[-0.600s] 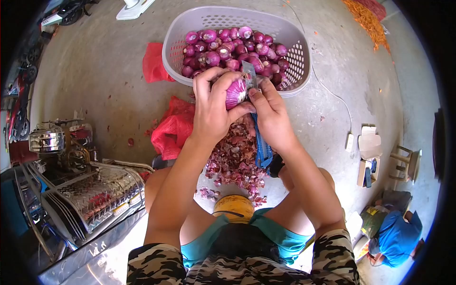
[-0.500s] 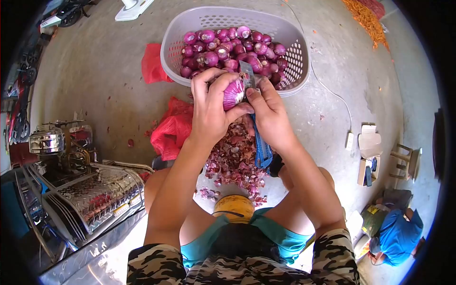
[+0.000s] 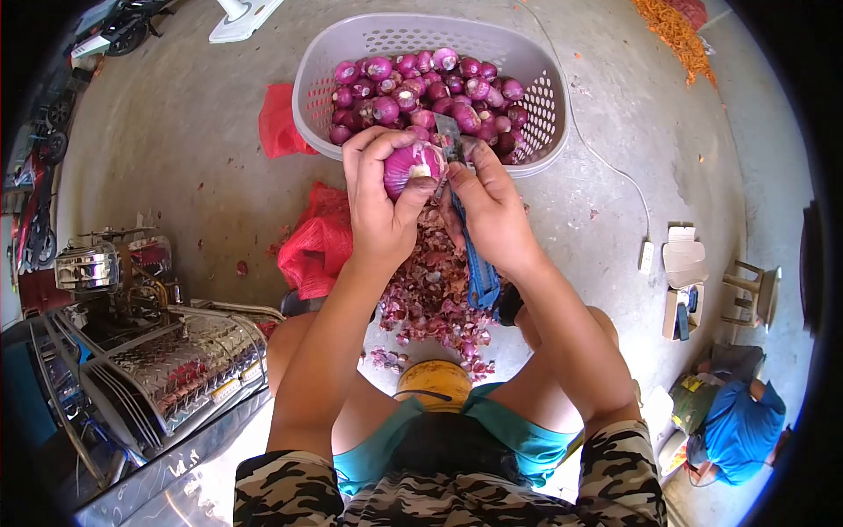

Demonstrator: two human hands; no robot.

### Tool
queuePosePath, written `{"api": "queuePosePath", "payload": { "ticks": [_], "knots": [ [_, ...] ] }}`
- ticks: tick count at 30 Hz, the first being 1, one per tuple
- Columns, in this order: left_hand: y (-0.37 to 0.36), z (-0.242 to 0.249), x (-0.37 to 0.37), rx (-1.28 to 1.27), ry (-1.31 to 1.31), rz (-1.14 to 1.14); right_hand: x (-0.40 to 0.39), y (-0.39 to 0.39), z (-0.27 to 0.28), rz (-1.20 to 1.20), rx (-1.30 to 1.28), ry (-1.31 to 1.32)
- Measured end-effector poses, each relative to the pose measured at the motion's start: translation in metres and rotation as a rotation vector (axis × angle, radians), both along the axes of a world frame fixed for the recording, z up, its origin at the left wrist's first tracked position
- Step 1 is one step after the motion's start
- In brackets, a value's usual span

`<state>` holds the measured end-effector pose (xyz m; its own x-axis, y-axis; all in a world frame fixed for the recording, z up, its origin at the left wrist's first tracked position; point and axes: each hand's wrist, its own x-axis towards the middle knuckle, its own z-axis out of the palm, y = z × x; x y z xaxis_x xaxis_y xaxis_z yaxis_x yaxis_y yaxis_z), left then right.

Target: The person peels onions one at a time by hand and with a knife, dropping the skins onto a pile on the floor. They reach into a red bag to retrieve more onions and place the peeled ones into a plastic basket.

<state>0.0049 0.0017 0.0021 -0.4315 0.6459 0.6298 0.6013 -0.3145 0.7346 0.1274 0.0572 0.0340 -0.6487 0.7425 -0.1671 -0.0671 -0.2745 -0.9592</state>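
My left hand [image 3: 379,189] is wrapped round a purple-red onion [image 3: 409,169], its thumb near the pale cut end. In my right hand [image 3: 490,204] is a knife [image 3: 449,136]; its broad grey blade points up and away beside the onion. A bit of loose skin shows between the onion and the right fingers. Below both hands, a heap of onion skins [image 3: 430,290] covers the floor between my feet. A blue strap-like piece [image 3: 479,277] shows under the right hand, over the heap's right edge. Just beyond the hands is a grey plastic basket [image 3: 303,97] of peeled onions [image 3: 384,110].
Red mesh bags [image 3: 314,250] lie left of the skins, with another red piece [image 3: 281,123] by the basket. A yellow container [image 3: 432,385] sits between my legs. Chrome-framed equipment [image 3: 176,360] stands at left. At right are a cable with a socket strip [image 3: 646,257], cardboard box [image 3: 683,263] and wooden stool [image 3: 751,294].
The onion and left hand have shifted slightly left, apart from the blade, and the onion's pale end has turned more into view. The knife has moved slightly left.
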Motion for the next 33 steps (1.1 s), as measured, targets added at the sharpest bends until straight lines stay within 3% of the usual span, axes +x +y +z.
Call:
{"api": "queuePosePath", "payload": {
  "ticks": [8, 19, 23, 30, 33],
  "knots": [
    [0.001, -0.003, -0.005, -0.025, 0.036, 0.055, 0.004, -0.009, 0.003, -0.003, -0.061, 0.123],
    [0.001, -0.005, 0.002, 0.024, 0.010, 0.090, -0.005, -0.021, -0.021, -0.120, 0.423, -0.195],
    [-0.001, -0.003, 0.005, 0.027, -0.001, 0.099, -0.007, -0.020, -0.024, -0.140, 0.423, -0.200],
    [0.001, -0.004, 0.003, 0.042, 0.009, 0.106, -0.002, -0.025, -0.002, -0.077, 0.128, -0.166],
    [0.001, -0.006, 0.004, 0.011, -0.038, 0.104, -0.005, -0.027, -0.014, -0.122, 0.298, -0.165]
  ]
}}
